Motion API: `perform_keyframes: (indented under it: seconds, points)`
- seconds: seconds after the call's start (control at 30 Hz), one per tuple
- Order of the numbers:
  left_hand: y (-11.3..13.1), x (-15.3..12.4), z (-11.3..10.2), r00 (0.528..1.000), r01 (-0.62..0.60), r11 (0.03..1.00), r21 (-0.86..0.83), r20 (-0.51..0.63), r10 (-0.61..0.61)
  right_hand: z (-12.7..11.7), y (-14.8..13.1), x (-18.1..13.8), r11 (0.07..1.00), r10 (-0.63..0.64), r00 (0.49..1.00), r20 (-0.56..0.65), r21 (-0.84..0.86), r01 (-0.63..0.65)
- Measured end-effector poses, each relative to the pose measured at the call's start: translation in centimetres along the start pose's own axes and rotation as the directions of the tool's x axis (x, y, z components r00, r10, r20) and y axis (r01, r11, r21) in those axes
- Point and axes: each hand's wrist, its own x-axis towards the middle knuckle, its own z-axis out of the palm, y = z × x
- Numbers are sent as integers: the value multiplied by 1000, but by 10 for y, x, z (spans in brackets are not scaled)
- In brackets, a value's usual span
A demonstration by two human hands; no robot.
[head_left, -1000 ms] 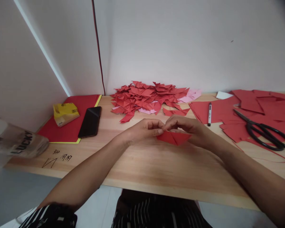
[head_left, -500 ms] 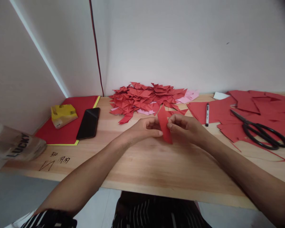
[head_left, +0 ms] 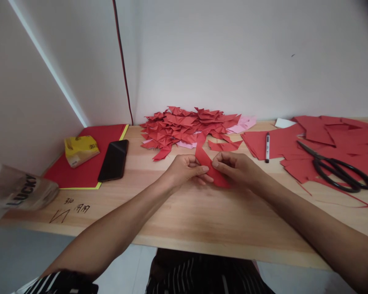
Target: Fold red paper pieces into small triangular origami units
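Head view: a folded red paper piece (head_left: 209, 165) is being pinched by the left hand (head_left: 184, 169) and the right hand (head_left: 236, 167), both closed on it, just above the bench (head_left: 187, 212). A pile of folded red pieces (head_left: 187, 124) is lying just behind them. A phone (head_left: 114, 160) is lying well to the left, and a marker (head_left: 267, 145) and scissors (head_left: 334, 167) are resting on red sheets (head_left: 319, 132) to the right.

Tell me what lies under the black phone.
The black phone lies across the edge of a red sheet with a yellow border, its right side over the wooden table. The stretch of border beneath it is covered.
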Motion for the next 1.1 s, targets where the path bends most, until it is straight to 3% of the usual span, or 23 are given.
perform_keyframes:
  seconds: [0.1, 0.17, 0.2, 0.27, 0.33, 0.4, 0.47, 0.53, 0.6, 0.83, 1.1]
  points:
    - [2, 1, -3, 999, -47, 996, 82, -12, 48, -1, 0, -2, 994, -42, 999, -29, -104, 38]
    - [5, 2, -6, 976, -168, 955, 245, -96, 197, -3, 2, -3, 972, -80, 993, -81, -228, 60]
    - [8, 1, -6, 938, -241, 896, 374, -146, 313, -4, 2, -3, 953, -109, 989, -104, -294, 74]
    - [12, -1, -6, 830, -329, 659, 676, -125, 543, -6, 3, -2, 893, -204, 971, -126, -431, 131]
    - [14, -4, -2, 756, -362, 372, 855, 36, 653, -7, 3, -1, 781, -353, 930, -105, -581, 231]
    - [14, -6, 2, 721, -355, 177, 918, 148, 677, -6, 2, 1, 615, -502, 865, -27, -714, 335]
    - [11, -7, 4, 722, -315, 89, 945, 178, 668, -4, 0, 3, 461, -592, 802, 76, -785, 414]
    - [7, -7, 4, 745, -278, 59, 959, 177, 643, -1, 1, 4, 377, -624, 767, 147, -803, 461]
    - [5, -6, 2, 768, -277, 52, 959, 189, 612, 2, 3, 3, 374, -624, 764, 166, -795, 478]
    - [-2, -3, -3, 826, -304, 120, 945, 198, 528, 9, 10, -2, 545, -479, 868, 132, -731, 411]
    - [-6, -6, 2, 870, -273, 183, 944, 162, 465, 12, 9, -3, 645, -408, 904, 130, -660, 386]
